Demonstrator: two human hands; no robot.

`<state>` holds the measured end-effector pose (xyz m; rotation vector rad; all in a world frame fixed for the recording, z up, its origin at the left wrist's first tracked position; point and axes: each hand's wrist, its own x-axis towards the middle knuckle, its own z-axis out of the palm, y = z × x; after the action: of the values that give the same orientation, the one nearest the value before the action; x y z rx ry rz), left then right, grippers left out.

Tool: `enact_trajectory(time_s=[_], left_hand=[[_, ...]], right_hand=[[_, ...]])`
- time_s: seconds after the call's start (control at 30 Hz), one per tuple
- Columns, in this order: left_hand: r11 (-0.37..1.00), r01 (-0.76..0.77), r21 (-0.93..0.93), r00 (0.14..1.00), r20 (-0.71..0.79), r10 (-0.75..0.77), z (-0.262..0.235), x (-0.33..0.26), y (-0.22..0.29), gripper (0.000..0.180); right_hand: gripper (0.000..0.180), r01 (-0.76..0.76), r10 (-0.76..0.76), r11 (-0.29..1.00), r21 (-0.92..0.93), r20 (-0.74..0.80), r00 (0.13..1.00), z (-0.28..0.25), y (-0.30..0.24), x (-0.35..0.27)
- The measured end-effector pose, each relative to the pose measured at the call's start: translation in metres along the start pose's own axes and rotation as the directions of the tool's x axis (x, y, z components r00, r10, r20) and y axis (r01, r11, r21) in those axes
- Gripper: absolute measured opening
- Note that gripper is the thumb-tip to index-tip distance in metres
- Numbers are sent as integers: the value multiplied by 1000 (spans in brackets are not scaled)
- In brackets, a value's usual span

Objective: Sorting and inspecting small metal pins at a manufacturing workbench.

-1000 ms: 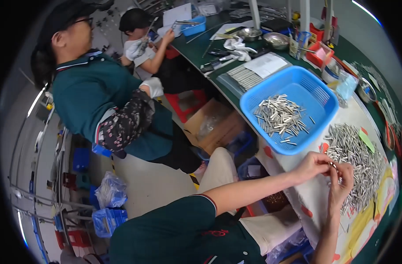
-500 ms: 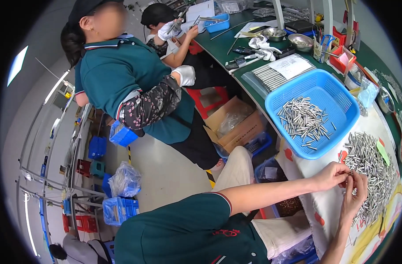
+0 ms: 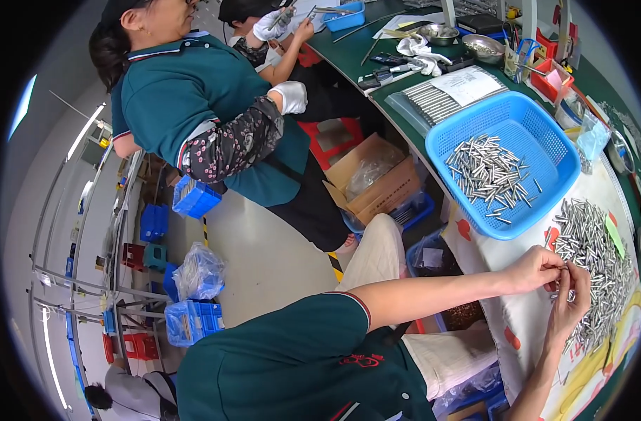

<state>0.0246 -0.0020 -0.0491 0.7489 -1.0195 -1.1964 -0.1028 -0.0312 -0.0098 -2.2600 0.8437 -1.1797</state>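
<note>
My left hand [image 3: 534, 270] and my right hand [image 3: 572, 298] meet at the near edge of a heap of small silver metal pins [image 3: 594, 245] on a patterned cloth. The left thumb and fingers are pinched together; whatever they grip is too small and covered to make out. Bent fingers of the right hand close around small metal pins, a bit of silver showing at its inner side. Beyond the hands stands a blue plastic basket [image 3: 468, 203] with perforated walls, and a looser pile of similar pins [image 3: 485, 168] lies in it.
A bright green slip [image 3: 615, 235] lies on the heap. Behind the basket are bagged rods [image 3: 440, 105], metal bowls [image 3: 483, 48] and a red bin [image 3: 551, 78]. At the left a co-worker [image 3: 187, 119] in a green shirt stands close by. An open cardboard box [image 3: 384, 196] sits below the table edge.
The view has shifted slightly, so the basket and table sit a little differently. Both hands stay together at the heap, fingers slightly rearranged. The co-worker's head has tilted.
</note>
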Motion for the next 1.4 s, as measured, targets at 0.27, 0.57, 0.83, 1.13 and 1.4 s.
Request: enact_trajectory(time_s=[0.27, 0.57, 0.83, 1.13, 1.4], left_hand=[[1000, 15, 22, 1000, -9, -14, -2, 3, 5, 12], [994, 20, -110, 997, 77, -12, -8, 2, 10, 13], [993, 66, -99, 997, 57, -60, -4, 3, 14, 13], [996, 80, -30, 993, 93, -77, -7, 4, 14, 10], [989, 113, 97, 964, 231, -133, -3, 0, 19, 9]], right_hand=[[13, 85, -81, 986, -143, 31, 996, -1, 2, 6], [34, 223, -158, 880, -419, 185, 970, -9, 18, 10], [27, 11, 9, 984, -178, 110, 994, -10, 17, 9], [32, 43, -22, 978, -204, 108, 994, -7, 17, 14], [37, 225, -161, 915, -334, 209, 965, -16, 10, 15]])
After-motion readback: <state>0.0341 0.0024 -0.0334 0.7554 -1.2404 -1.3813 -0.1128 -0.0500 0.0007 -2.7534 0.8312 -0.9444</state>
